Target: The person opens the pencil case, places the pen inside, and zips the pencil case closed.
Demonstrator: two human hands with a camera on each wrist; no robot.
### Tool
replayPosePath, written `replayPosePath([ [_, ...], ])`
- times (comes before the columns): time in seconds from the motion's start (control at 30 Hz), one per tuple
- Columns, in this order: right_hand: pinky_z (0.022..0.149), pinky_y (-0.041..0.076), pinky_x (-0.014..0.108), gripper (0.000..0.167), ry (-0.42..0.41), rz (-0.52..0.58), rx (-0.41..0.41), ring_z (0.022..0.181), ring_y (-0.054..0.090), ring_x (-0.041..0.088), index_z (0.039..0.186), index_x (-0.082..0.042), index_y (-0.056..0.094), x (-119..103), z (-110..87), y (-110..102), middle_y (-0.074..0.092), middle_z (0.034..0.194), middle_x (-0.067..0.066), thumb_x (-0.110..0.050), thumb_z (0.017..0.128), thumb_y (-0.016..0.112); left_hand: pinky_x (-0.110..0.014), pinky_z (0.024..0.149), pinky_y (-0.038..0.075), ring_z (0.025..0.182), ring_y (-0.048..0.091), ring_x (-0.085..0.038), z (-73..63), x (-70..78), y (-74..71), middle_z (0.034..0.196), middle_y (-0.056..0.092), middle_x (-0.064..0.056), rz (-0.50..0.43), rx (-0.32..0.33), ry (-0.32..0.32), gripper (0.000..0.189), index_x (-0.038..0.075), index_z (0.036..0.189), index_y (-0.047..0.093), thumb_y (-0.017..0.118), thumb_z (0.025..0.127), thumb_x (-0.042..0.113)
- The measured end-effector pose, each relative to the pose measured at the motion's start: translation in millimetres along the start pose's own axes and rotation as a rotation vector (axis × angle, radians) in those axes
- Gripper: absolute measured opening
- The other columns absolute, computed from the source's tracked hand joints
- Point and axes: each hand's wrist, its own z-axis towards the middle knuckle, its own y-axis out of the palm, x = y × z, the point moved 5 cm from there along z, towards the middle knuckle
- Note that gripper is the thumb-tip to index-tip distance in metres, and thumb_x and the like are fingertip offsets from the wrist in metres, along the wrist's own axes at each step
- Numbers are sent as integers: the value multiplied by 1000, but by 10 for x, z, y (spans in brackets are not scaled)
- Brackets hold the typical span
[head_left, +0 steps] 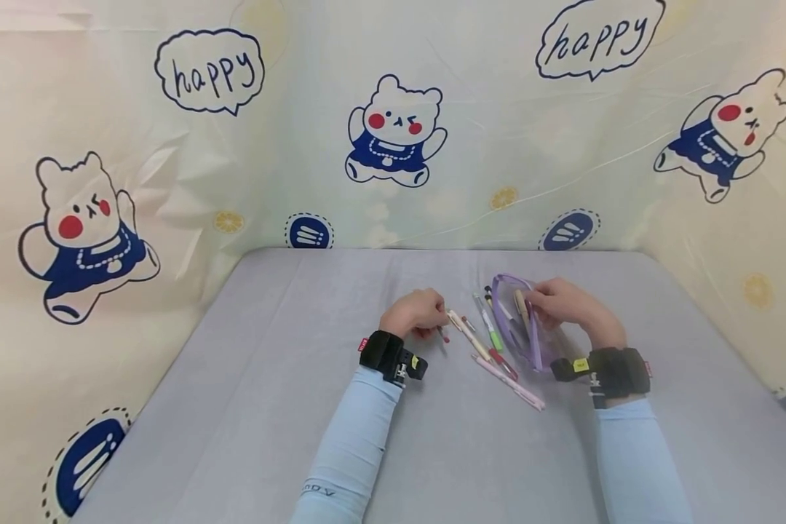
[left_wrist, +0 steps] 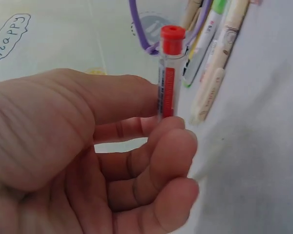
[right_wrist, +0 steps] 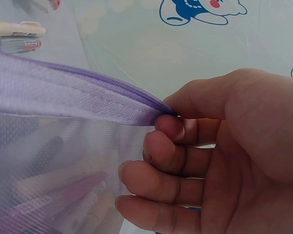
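In the left wrist view my left hand (left_wrist: 132,141) pinches a clear-barrelled pen (left_wrist: 169,85) with a red end between thumb and fingers; the fingers hide its lower part. My right hand (right_wrist: 219,141) grips the zipped rim of a purple mesh pencil pouch (right_wrist: 73,90) with thumb and forefinger. The pouch's mouth gapes toward the left hand in the head view, and pens (right_wrist: 58,195) show through the mesh. Between the two hands lie a cream pen (head_left: 468,335), a white-and-green pen (head_left: 490,327), a red pen (head_left: 503,364) and a pink pen (head_left: 509,383).
A grey cloth covers the table (head_left: 268,407). Behind it hangs a pale curtain (head_left: 498,131) printed with bears and the word "happy". Dark wrist cameras (head_left: 384,355) are strapped on both wrists.
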Motion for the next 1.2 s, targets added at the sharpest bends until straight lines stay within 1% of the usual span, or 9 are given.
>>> replayPosePath([
  [0.1, 65, 51, 33, 31, -3, -6, 5, 67, 57, 21, 90, 1, 60, -1, -3, -6, 56, 69, 6, -23, 102, 45, -26, 48, 43, 51, 52, -14, -15, 80, -18, 60, 57, -2, 20, 22, 34, 18, 7, 86, 63, 59, 96, 22],
  [0.2, 66, 53, 33, 30, -3, -6, 10, 68, 58, 20, 91, 0, 60, -2, -9, -5, 57, 71, 7, -23, 102, 45, -24, 48, 40, 52, 53, -14, -4, 207, 35, 61, 58, -1, 58, 37, 95, 19, 12, 87, 63, 59, 97, 26],
  [0.27, 67, 54, 34, 30, -5, -10, 9, 69, 59, 21, 91, 0, 61, 0, -1, 27, 58, 71, 7, -23, 101, 45, -24, 49, 41, 53, 53, -13, 27, 257, 134, 63, 60, 0, 70, 30, 143, 19, 13, 86, 62, 59, 98, 28],
  [0.4, 63, 53, 34, 31, -15, -59, 8, 65, 59, 21, 87, -1, 60, -9, 61, 111, 58, 71, 8, -26, 101, 46, -24, 51, 44, 55, 57, -13, 114, 288, 338, 65, 61, 0, 45, -36, 192, 18, 14, 87, 61, 57, 98, 26],
  [0.53, 56, 49, 32, 28, -19, -111, 6, 60, 56, 19, 85, -4, 59, -32, 210, 280, 57, 69, 6, -25, 100, 47, -24, 50, 46, 55, 58, -13, 195, 258, 445, 65, 62, 0, 14, -53, 183, 17, 15, 87, 59, 57, 99, 26],
  [0.7, 49, 42, 27, 24, -39, -186, -10, 56, 51, 15, 82, -8, 58, -106, 396, 526, 54, 66, 1, -22, 98, 47, -25, 48, 43, 53, 54, -13, 252, 283, 453, 64, 59, 0, 16, -25, 194, 16, 15, 86, 58, 57, 98, 25],
  [0.77, 49, 41, 26, 25, -51, -194, -16, 56, 51, 14, 82, -8, 58, -157, 424, 541, 54, 66, 1, -23, 98, 47, -24, 48, 42, 53, 53, -12, 263, 312, 423, 64, 58, 1, 23, -23, 203, 15, 15, 86, 57, 56, 98, 24],
  [0.93, 50, 46, 30, 24, -54, -97, -6, 57, 54, 18, 82, -4, 56, -165, 404, 438, 56, 67, 6, -20, 98, 47, -24, 48, 42, 53, 53, -12, 279, 347, 372, 65, 58, 0, 28, -12, 202, 17, 15, 85, 57, 56, 99, 25],
  [1.2, 55, 49, 31, 23, -29, -49, -18, 61, 57, 20, 86, -2, 57, -72, 345, 420, 59, 72, 8, -19, 99, 49, -24, 48, 41, 52, 53, -11, 253, 290, 409, 63, 59, 1, 30, -14, 168, 18, 15, 85, 59, 56, 99, 26],
])
